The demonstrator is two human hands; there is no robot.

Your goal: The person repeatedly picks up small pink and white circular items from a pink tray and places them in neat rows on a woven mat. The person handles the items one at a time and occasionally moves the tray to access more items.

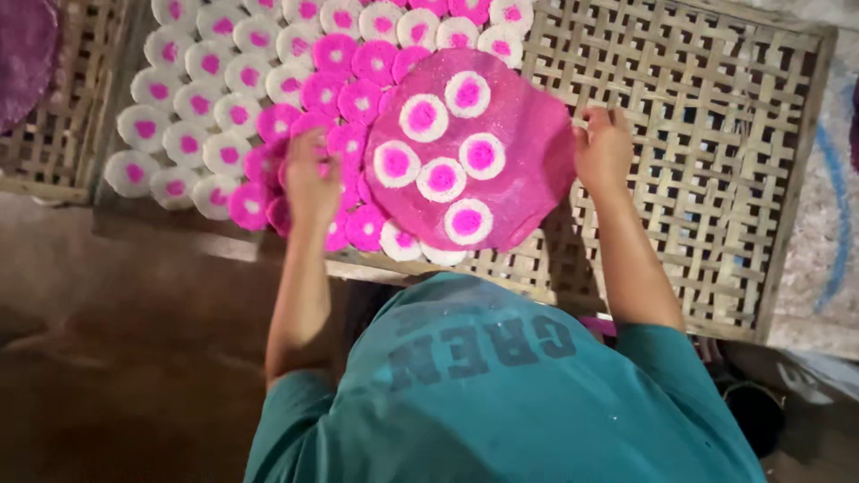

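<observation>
A large round pink sheet [528, 134] lies on a woven bamboo tray [716, 161], with several small white discs with pink centres [440, 179] on top of it. My right hand [604, 148] pinches the sheet's right edge. My left hand [309, 174] lies flat on the small pink discs [344, 143] just left of the sheet, with nothing visibly gripped. Rows of small white and pink discs [192, 107] cover the tray's left part, overlapping one another.
The right part of the bamboo tray shows bare weave. A second woven tray [63, 134] at the far left carries a purple round sheet [22, 49]. Brown floor [125, 358] lies at the lower left. My teal shirt [501, 402] fills the bottom.
</observation>
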